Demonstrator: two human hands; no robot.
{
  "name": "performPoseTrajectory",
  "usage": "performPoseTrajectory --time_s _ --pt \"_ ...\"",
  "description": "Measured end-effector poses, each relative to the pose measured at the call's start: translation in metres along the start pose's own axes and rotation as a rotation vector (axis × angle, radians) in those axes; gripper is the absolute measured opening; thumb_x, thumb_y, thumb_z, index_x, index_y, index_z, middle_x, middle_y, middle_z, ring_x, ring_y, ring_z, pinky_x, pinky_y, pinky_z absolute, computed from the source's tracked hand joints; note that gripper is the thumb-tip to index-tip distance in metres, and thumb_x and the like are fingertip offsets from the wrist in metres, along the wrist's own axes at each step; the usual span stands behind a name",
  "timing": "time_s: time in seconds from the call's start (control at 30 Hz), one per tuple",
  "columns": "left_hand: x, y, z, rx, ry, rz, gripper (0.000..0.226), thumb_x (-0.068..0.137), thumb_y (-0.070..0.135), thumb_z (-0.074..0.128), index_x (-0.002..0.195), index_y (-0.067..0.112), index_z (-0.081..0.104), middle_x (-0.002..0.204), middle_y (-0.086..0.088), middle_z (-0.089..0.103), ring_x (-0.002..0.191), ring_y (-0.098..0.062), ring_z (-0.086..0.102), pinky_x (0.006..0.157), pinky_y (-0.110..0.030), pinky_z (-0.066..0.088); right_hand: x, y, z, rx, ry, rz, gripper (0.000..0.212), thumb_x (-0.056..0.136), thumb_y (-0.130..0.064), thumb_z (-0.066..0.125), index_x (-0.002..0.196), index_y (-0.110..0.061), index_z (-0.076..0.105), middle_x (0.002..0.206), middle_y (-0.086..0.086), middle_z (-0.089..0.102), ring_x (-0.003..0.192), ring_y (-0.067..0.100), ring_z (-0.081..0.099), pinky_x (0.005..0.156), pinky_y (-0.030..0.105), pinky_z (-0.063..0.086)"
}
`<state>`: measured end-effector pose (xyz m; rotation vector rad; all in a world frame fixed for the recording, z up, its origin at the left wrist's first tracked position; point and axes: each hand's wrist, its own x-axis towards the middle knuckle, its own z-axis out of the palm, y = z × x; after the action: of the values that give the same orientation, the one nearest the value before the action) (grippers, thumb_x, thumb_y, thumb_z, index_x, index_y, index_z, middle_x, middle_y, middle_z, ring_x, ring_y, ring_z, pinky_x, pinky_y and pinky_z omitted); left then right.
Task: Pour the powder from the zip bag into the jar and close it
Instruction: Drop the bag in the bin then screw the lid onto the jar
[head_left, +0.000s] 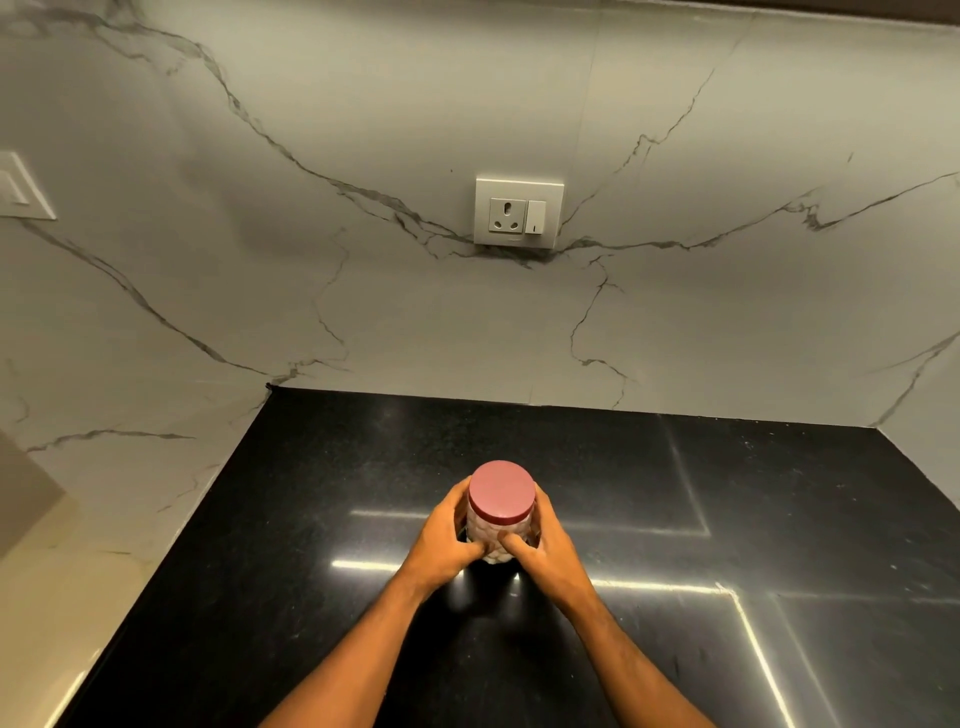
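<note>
The light is warm and rather dim, with a yellowish cast over the marble wall (363, 130), which darkens towards the upper corners. The black polished worktop (779, 519) acts like a mirror: thin bright streaks of glare cross it in straight lines, meeting at angles at right and centre, and another streak lies along its left edge. A small bright reflection sits just in front of the hands. Soft, broad shadows lie on the wall at left. Wide-angle distortion bends the worktop's back edge and tilts the wall plate (518, 213); lines curve most near the frame's borders. Focus is fairly even, slightly soft throughout, with fine speckle visible on the dark surface.
</note>
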<state>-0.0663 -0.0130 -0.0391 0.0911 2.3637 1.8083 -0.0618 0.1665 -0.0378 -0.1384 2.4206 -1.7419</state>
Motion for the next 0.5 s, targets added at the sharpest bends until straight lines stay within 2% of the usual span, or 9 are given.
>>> performPoseTrajectory --time_s 0.17,0.3,0.37,0.43,0.5 --pt "-0.005 0.005 0.0 0.029 -0.013 -0.014 0.09 0.077 -0.004 0.075 0.146 0.037 0.034 0.145 0.01 0.05 0.137 -0.011 0.047 0.104 -0.021 0.047 0.001 -0.005 -0.005 -0.024 -0.042 -0.009 0.085 0.083 -0.013 0.073 0.152 -0.027 0.026 0.147 -0.007 0.046 0.132 0.005 0.047 0.098 0.01 0.043" --pt "-0.01 0.02 0.001 0.077 0.023 -0.043 0.104 0.079 -0.009 0.068 0.159 0.025 0.012 0.16 0.001 0.03 0.147 -0.015 0.032 0.115 -0.029 0.037 0.001 -0.013 -0.015 -0.109 -0.082 -0.022 0.095 0.082 -0.011 0.069 0.156 -0.026 0.011 0.157 -0.006 0.029 0.136 0.0 0.032 0.093 -0.004 0.032" --pt "-0.013 0.03 0.0 0.12 0.069 -0.038 0.103 0.079 -0.01 0.066 0.16 0.025 0.012 0.163 -0.001 0.027 0.149 -0.02 0.029 0.118 -0.036 0.034 -0.002 -0.022 -0.022 -0.16 -0.082 -0.047 0.096 0.083 -0.021 0.072 0.157 -0.025 0.01 0.16 -0.006 0.025 0.141 0.002 0.027 0.105 0.005 0.027" --pt "-0.015 0.04 -0.001 0.17 0.095 -0.008 0.1 0.079 -0.007 0.067 0.159 0.024 0.016 0.164 -0.003 0.027 0.15 -0.023 0.029 0.12 -0.038 0.032 -0.004 -0.031 -0.029 -0.216 -0.084 -0.079 0.095 0.084 -0.029 0.073 0.157 -0.024 0.012 0.162 -0.004 0.022 0.147 0.009 0.024 0.117 0.024 0.025" --pt "-0.019 0.051 -0.003 0.217 0.106 0.022 0.099 0.08 -0.004 0.071 0.159 0.024 0.017 0.164 -0.004 0.027 0.15 -0.024 0.029 0.119 -0.037 0.031 -0.007 -0.044 -0.037 -0.276 -0.086 -0.103 0.092 0.085 -0.029 0.072 0.157 -0.024 0.014 0.163 -0.001 0.023 0.148 0.015 0.024 0.12 0.035 0.024"
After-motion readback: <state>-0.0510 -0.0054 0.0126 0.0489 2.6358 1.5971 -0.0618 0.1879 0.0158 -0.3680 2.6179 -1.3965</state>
